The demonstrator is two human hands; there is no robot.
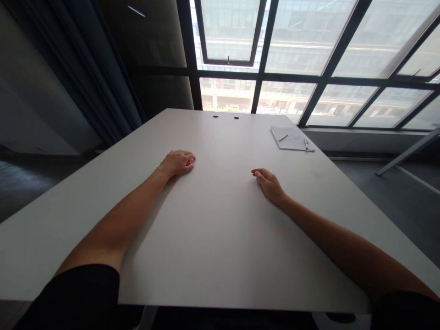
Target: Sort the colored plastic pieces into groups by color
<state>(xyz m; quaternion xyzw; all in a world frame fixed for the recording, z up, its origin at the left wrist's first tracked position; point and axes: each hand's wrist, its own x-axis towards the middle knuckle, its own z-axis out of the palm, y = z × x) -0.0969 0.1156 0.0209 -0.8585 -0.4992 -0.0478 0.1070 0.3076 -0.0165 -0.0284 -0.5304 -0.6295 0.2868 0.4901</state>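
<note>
On the left side of the white table (206, 220), my left hand (177, 162) is closed over a small red-and-white object (189, 161). Only a bit of that object shows between thumb and fingers, so its kind cannot be made out. My right hand (270, 184) rests on its side on the tabletop to the right, fingers loosely stretched towards the left. Nothing shows in it. A wide stretch of tabletop lies between the two hands.
Sheets of paper (292, 133) with writing lie at the table's far right, with one pen (283, 137) and another pen (306, 145) on them. Two dark round cable holes sit near the far edge. Windows stand behind; a dark curtain (85, 68) hangs left.
</note>
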